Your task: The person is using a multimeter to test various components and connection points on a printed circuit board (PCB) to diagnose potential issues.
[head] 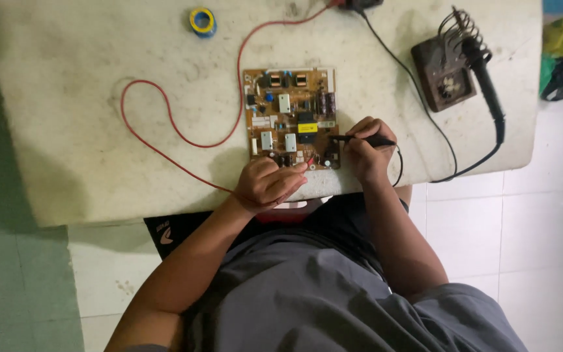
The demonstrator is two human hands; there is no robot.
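Tape roll (202, 21), soldering iron (487, 81) on stand (439, 75)

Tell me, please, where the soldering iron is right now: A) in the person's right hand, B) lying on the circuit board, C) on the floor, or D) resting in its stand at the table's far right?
D: the soldering iron sits in the coiled holder of its stand, while the right hand holds a black probe over the circuit board.

One head camera, looking straight down

The only view comes from the person's head and faces down on a pale table (86, 130), at middle distance. The table's near edge runs across the middle of the frame, the person's own body fills the lower part, and the tiled floor (542, 221) shows at both sides.
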